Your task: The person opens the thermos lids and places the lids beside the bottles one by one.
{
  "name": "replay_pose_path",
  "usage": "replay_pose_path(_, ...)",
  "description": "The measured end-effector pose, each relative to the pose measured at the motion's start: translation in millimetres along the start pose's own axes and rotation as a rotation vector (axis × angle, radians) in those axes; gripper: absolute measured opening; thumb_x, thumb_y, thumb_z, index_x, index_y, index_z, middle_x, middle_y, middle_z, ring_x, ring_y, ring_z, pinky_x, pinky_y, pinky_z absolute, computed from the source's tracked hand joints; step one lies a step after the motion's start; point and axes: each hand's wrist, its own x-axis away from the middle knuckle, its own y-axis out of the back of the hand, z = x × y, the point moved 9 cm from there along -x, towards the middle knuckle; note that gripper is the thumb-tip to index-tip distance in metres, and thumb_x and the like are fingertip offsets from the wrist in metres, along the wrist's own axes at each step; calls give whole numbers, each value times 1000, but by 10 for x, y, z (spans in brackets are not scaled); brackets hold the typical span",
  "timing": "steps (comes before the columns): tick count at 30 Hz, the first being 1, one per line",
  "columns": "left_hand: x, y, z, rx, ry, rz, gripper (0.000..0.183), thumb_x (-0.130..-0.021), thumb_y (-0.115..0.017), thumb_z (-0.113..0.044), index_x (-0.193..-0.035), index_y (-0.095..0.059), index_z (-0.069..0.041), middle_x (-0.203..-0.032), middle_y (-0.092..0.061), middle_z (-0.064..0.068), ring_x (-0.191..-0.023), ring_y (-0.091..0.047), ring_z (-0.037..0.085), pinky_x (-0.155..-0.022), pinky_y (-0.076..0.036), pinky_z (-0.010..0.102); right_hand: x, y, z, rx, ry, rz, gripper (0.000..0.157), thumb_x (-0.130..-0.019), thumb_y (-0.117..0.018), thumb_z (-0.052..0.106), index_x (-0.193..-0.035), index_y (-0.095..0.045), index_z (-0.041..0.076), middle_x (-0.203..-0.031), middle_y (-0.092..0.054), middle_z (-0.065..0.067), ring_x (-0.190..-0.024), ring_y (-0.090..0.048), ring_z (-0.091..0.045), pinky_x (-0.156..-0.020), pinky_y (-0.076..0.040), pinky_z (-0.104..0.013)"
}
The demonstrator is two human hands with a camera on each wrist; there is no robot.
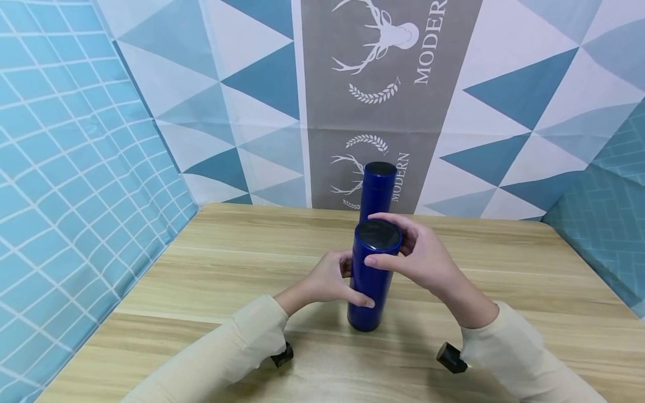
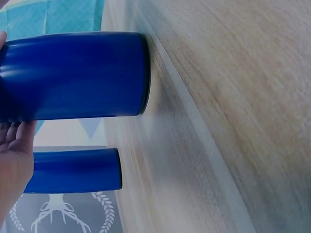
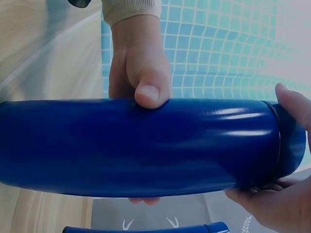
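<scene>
A blue thermos flask (image 1: 370, 280) with a black disc on top of its lid (image 1: 379, 235) stands upright on the wooden table. My left hand (image 1: 332, 280) grips its body around the middle, thumb on the near side. Higher up, the thumb and fingers of my right hand (image 1: 423, 252) hold the lid. In the right wrist view a seam divides the lid (image 3: 290, 141) from the body (image 3: 146, 145). Behind this flask stands a second blue flask (image 1: 378, 193), its lower part hidden by the near one in the head view.
The wooden table (image 1: 242, 240) backs onto a wall cloth (image 1: 262, 145) with triangles and a grey deer-head panel. A blue tile-patterned cloth (image 1: 75, 140) hangs at the left. Small black pieces (image 1: 450, 358) jut out below both sleeves.
</scene>
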Motion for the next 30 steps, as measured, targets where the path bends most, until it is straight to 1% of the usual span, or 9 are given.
replay_pose_path(6, -2, -8, -2, 3, -2, 8, 60, -63, -87, -6, -117, -62, -3, -111, -71, 16, -93, -69, 6, -88, -56, 23, -22, 6, -16, -1, 17, 47, 61, -79, -78, 10, -134, -51, 9, -127, -63, -15, -106, -66, -14, -90, -53, -20)
replay_pose_path(14, -7, 3, 9, 1, 7, -8, 59, -61, -88, -6, -115, -63, -1, -108, -72, 16, -89, -68, 4, -87, -57, 25, -61, 6, -16, -14, 37, 103, 62, -79, -77, 9, -135, -50, 8, -128, -61, -16, -106, -66, -10, -91, -53, -20)
replay_pose_path(19, -8, 4, -12, 9, -4, -7, 59, -61, -88, -4, -114, -63, -1, -107, -72, 17, -89, -68, 3, -85, -56, 23, -75, 10, -16, -17, 41, 132, 62, -79, -76, 8, -135, -50, 8, -130, -60, -17, -107, -66, -11, -91, -54, -21)
replay_pose_path(23, -14, -3, -12, 19, -11, -1, 58, -61, -87, -4, -114, -63, -1, -108, -71, 18, -89, -68, 3, -86, -56, 24, -86, 12, -9, -10, 57, 157, 63, -79, -77, 9, -135, -49, 6, -130, -60, -18, -108, -65, -10, -92, -53, -21)
replay_pose_path(28, -15, -1, 0, 10, 1, 4, 59, -61, -87, -4, -115, -62, -2, -110, -71, 17, -90, -68, 3, -87, -56, 24, -109, 10, -8, -19, 85, 194, 64, -79, -77, 8, -136, -48, 4, -130, -60, -19, -109, -65, -9, -93, -53, -21)
replay_pose_path(30, -13, -1, 0, 9, 3, 6, 60, -62, -87, -4, -116, -62, -2, -111, -71, 16, -91, -68, 4, -87, -56, 24, -117, 6, -6, -27, 96, 209, 64, -79, -77, 8, -136, -48, 3, -130, -59, -22, -111, -65, -14, -94, -53, -23)
